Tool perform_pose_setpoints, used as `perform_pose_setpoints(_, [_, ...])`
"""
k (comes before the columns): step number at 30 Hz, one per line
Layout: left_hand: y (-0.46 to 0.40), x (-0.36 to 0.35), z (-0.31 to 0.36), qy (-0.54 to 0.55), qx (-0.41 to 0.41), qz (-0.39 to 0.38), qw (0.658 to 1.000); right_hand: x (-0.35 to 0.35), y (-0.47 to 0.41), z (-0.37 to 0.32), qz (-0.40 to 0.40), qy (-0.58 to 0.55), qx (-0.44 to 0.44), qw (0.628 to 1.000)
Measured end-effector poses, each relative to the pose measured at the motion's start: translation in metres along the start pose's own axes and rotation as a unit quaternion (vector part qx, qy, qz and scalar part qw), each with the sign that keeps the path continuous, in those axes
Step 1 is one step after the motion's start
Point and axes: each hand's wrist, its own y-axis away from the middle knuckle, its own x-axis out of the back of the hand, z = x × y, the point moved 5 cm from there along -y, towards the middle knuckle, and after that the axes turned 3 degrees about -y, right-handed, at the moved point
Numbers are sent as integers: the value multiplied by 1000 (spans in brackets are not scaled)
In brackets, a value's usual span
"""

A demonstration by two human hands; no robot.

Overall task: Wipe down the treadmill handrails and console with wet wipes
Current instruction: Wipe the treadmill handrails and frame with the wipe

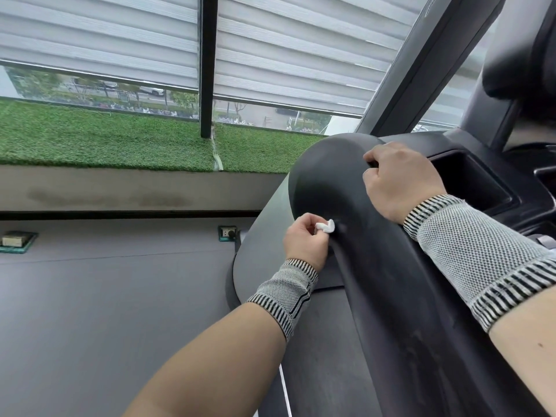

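Note:
The treadmill's left handrail (pixel 391 296) is a thick black bar that runs from the lower right up to a rounded corner (pixel 328 176). My left hand (pixel 305 242) pinches a small crumpled white wet wipe (pixel 326 226) and holds it against the outer side of the handrail, just below that corner. My right hand (pixel 397 182) lies on top of the rail's bend with its fingers curled over the inner edge. The console (pixel 493 179) with a dark recessed tray sits to the right, and its upper part is cut off by the frame.
A slanted grey upright (pixel 400 85) rises behind the corner. Beyond the treadmill are grey floor (pixel 105 296) with two floor sockets (pixel 227 233), a ledge of artificial grass (pixel 105 136), a black window post (pixel 207 64) and lowered blinds.

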Motion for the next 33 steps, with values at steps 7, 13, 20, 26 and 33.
perform_pose_setpoints(7, [10,-3,-14,23,31,8,999,0,-1,1,3,4,1,1000])
perform_pose_setpoints(13, [22,-6,-23,39,53,-20,998,-1,-1,2,4,2,-1,1000])
perform_pose_setpoints(20, [26,13,-29,42,75,-29,996,0,-2,2,7,-1,1,1000])
perform_pose_setpoints(26, [3,10,3,124,83,29,988,0,-1,2,8,-3,0,1000])
perform_pose_setpoints(33, [16,-7,-20,172,145,21,974,-1,-2,2,9,-4,-1,1000])
